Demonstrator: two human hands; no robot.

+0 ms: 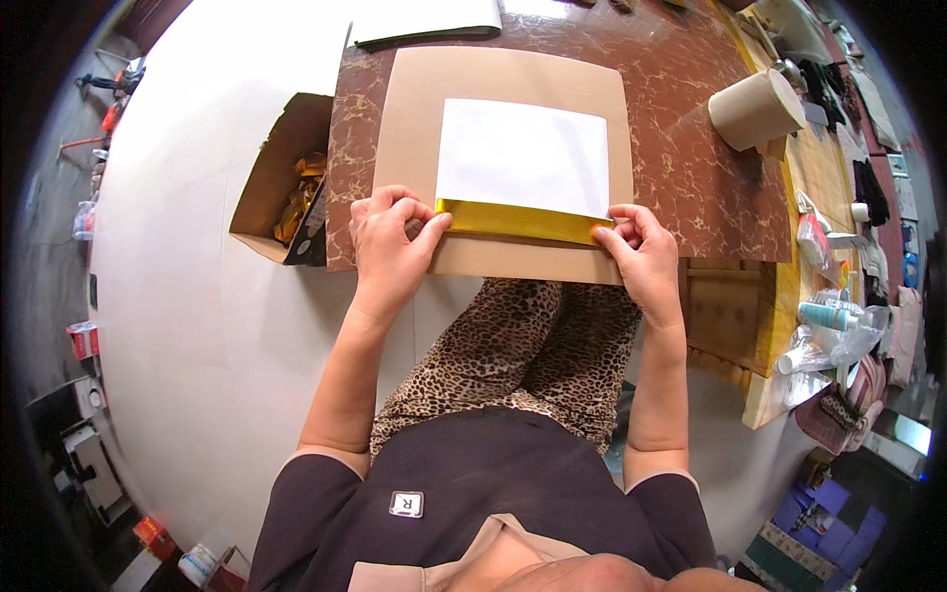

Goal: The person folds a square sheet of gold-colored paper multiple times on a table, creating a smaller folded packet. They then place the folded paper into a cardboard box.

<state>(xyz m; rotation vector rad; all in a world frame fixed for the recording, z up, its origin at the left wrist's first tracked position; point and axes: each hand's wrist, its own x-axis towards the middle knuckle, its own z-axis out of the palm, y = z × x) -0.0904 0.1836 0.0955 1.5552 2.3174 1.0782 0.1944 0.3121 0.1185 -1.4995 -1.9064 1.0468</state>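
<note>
A white sheet of paper (524, 155) lies on a brown cardboard sheet (411, 126) at the table's near edge. Along the paper's near side runs a shiny gold foil strip (518, 222). My left hand (392, 240) pinches the left end of this strip between thumb and fingers. At the opposite end, my right hand (642, 251) grips the strip's corner, thumb on top. The foil is stretched fairly flat between both hands. Whether the gold is a separate strip or a folded edge of the sheet, I cannot tell.
The cardboard rests on a red marbled tabletop (688, 177). An open cardboard box (274, 177) with crumpled gold foil stands at the left. A paper roll (756, 109) sits at the right. Behind lies a white stack (429, 18). A wooden bench (773, 325) holds bottles and plastic bags.
</note>
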